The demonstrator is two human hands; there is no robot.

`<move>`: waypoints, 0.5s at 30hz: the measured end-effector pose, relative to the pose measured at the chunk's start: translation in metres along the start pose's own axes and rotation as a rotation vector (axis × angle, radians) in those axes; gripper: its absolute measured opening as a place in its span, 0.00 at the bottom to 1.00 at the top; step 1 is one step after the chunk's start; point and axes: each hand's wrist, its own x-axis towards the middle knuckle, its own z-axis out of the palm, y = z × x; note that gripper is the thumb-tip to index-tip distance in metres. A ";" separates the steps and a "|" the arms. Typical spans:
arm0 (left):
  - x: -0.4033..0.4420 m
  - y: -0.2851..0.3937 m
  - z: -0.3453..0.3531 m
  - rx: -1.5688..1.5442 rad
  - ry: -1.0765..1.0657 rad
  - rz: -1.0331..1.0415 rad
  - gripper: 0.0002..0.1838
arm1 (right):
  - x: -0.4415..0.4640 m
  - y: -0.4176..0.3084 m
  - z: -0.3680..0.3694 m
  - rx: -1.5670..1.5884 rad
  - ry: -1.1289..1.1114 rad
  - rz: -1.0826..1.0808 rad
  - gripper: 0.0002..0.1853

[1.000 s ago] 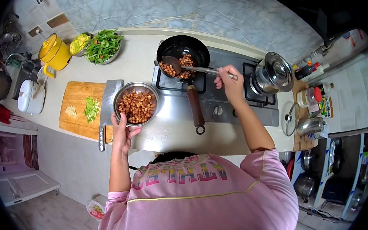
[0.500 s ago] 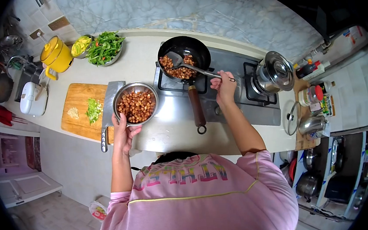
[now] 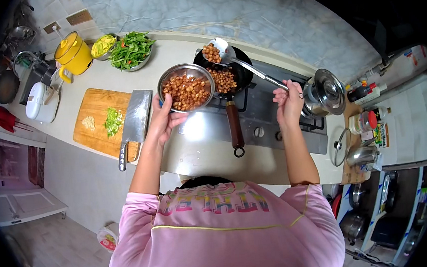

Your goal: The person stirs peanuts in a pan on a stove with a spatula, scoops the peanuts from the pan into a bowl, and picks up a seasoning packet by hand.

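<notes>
My left hand (image 3: pixel 161 121) grips a steel bowl (image 3: pixel 184 70) by its near left side, thumb over the rim. The bowl is filled with small browned food cubes (image 3: pixel 186 92) and is held up at the left edge of a black wok (image 3: pixel 244 75), partly covering it. More brown cubes lie in the wok, whose wooden handle (image 3: pixel 235 124) points toward me. In my right hand (image 3: pixel 288 102) is the handle end of a metal spatula (image 3: pixel 252 70). Its blade is raised over the wok's far side and carries a small heap of cubes (image 3: pixel 211 53).
Left of the stove lie a cutting board (image 3: pixel 86 136) with chopped greens and a cleaver (image 3: pixel 137 114). Behind are a bowl of leafy greens (image 3: pixel 131 50) and a yellow pot (image 3: pixel 73 54). A steel pot (image 3: pixel 316 98) and a glass lid (image 3: pixel 340 148) stand at right.
My left hand has brought the bowl rightward and up to the wok. The spatula has been lifted out of the wok with cubes on its blade, and my right hand has shifted right.
</notes>
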 end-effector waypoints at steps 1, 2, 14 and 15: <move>0.007 -0.001 0.004 -0.006 -0.020 -0.003 0.36 | -0.005 -0.009 0.002 -0.005 -0.032 -0.027 0.10; 0.013 -0.001 0.008 -0.011 -0.042 -0.005 0.35 | -0.010 -0.015 0.003 -0.066 -0.081 -0.095 0.09; -0.004 -0.002 0.015 -0.023 -0.036 -0.098 0.30 | -0.005 -0.027 -0.006 -0.194 -0.047 -0.265 0.10; -0.009 -0.003 0.012 -0.037 -0.033 -0.113 0.30 | 0.001 -0.025 -0.007 -0.184 -0.024 -0.242 0.10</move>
